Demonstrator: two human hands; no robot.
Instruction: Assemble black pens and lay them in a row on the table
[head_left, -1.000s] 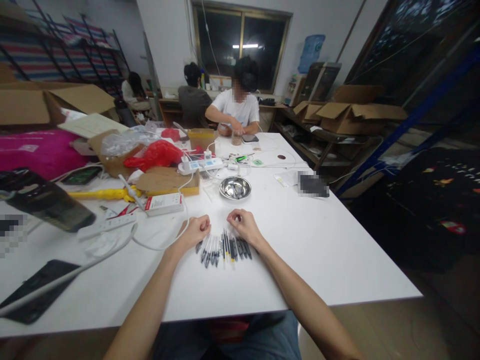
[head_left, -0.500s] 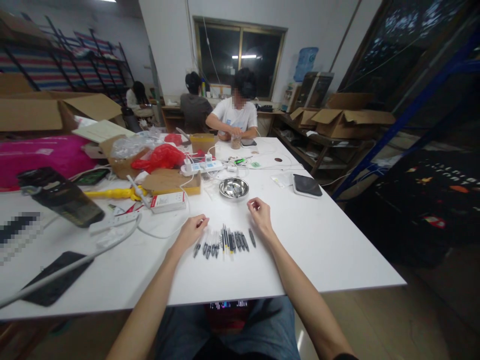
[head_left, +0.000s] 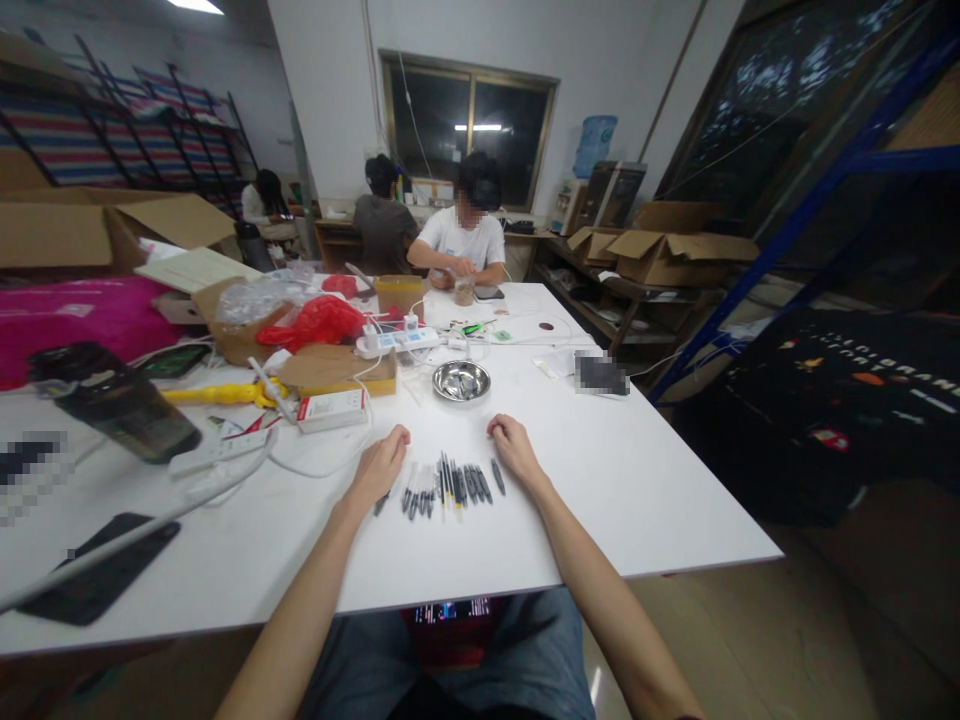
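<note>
My left hand (head_left: 382,466) rests on the white table (head_left: 637,500) with its fingers curled in. A dark pen part (head_left: 381,502) lies beside its wrist. Opposite it, my right hand (head_left: 513,445) is also loosely closed on the tabletop, close to a single black pen barrel (head_left: 498,477). I see nothing held in either hand. Between them is a row of pen parts: clear barrels with dark grips (head_left: 418,497), thin black refills with yellow bits (head_left: 447,478) and several black barrels (head_left: 474,485). Beyond the hands stands a shiny metal bowl (head_left: 461,399) with small pieces inside, too small to identify.
To the left are a power strip (head_left: 397,341), a small white box (head_left: 331,411), a dark bottle (head_left: 116,402), cables and a dark flat slab (head_left: 97,570). A pixelated dark device (head_left: 602,374) lies right. Across the table a person (head_left: 465,240) handles a jar (head_left: 463,293).
Both hands have settled lower onto the table, and the right hand's fingers have curled in more. The camera view has shifted slightly. The pen parts stay in their row.
</note>
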